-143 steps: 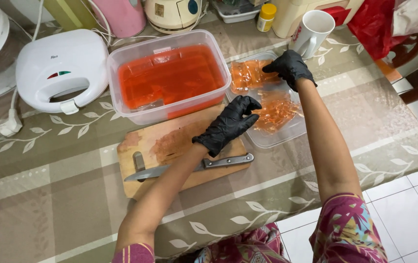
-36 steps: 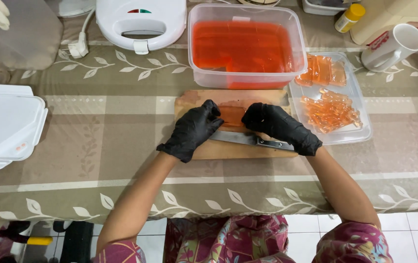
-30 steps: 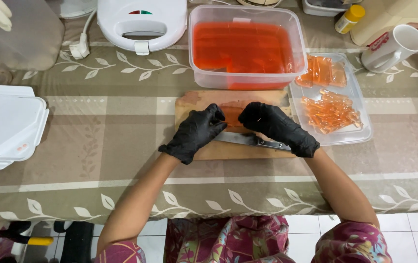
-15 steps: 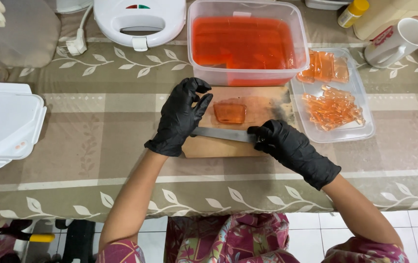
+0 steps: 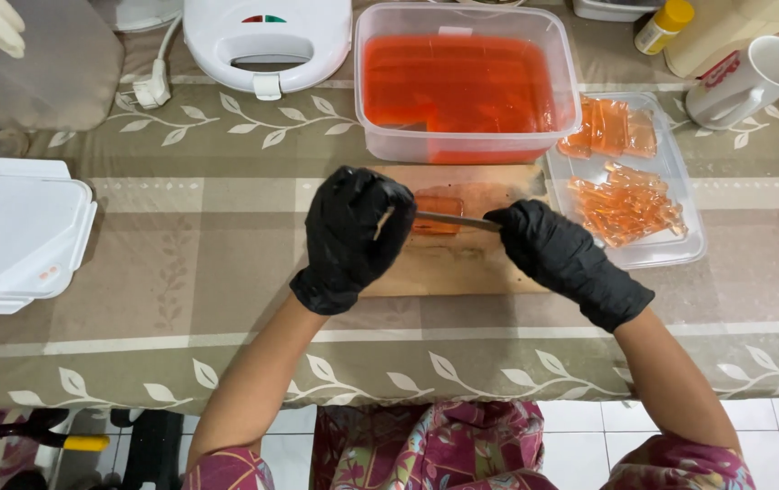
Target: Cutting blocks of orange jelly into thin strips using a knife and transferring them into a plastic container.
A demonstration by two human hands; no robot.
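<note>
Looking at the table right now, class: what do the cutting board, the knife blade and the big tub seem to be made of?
Cutting board: probably wood, matt, with a brown grainy surface. Knife blade: likely steel, thin, grey and shiny. Big tub: clear plastic, glossy, since the orange jelly shows through its walls. The right hand holds the knife; the left hand rests on the board.

Matt wooden board [image 5: 462, 268], glossy translucent plastic tub [image 5: 467, 145].

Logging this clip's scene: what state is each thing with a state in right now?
Left hand: gloved, resting on the cutting board, touching the knife tip.
Right hand: gloved, grip closed on the knife handle.
Knife: blade across the orange jelly slab.
Orange jelly slab: on the cutting board.
Tub: lid off, holding orange jelly.
Tray: holding cut strips.
Mug: tipped.
</note>
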